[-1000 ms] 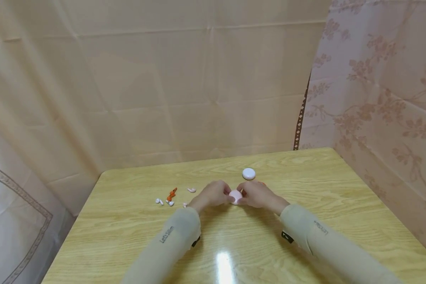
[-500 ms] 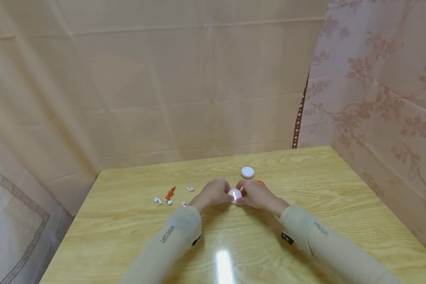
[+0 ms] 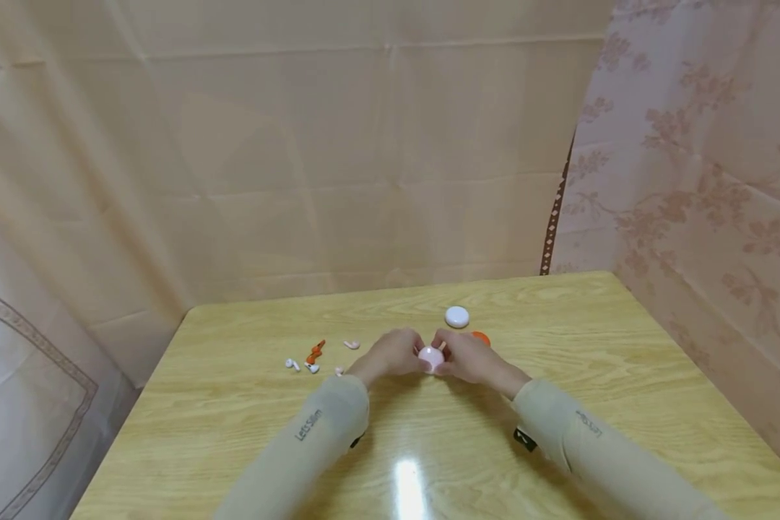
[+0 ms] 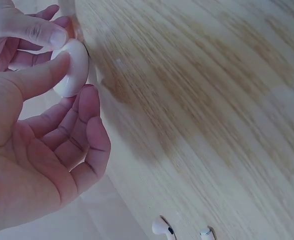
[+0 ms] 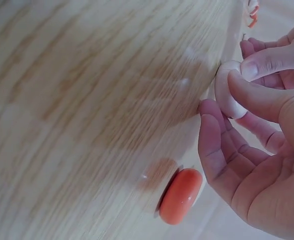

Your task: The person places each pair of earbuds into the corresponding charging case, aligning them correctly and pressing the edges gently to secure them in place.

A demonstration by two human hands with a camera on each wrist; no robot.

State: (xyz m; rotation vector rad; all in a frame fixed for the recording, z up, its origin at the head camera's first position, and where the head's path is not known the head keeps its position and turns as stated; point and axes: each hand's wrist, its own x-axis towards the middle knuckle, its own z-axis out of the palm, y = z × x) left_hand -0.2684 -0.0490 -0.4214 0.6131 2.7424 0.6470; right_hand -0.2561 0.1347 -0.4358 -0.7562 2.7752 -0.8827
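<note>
Disc [image 3: 432,358] pale pink, glossy, rounded; left hand [image 3: 393,352] and right hand [image 3: 471,355] pinch it, grip narrow.

Three cases [image 3: 432,359], two white earbuds [image 3: 312,367], two pink earbuds [image 3: 352,345], apparently two orange earbuds [image 3: 311,357]

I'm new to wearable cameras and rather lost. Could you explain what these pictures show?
No machine here, just a person's bare left hand and right hand. The wide picture comes from a head camera; the two close ones come from a camera on each wrist. On the wooden table, to the left, lie orange earbuds, white earbuds and pale pink earbuds. A white case and an orange case rest beyond the right hand. Both hands hold a rounded pale pink case.
</note>
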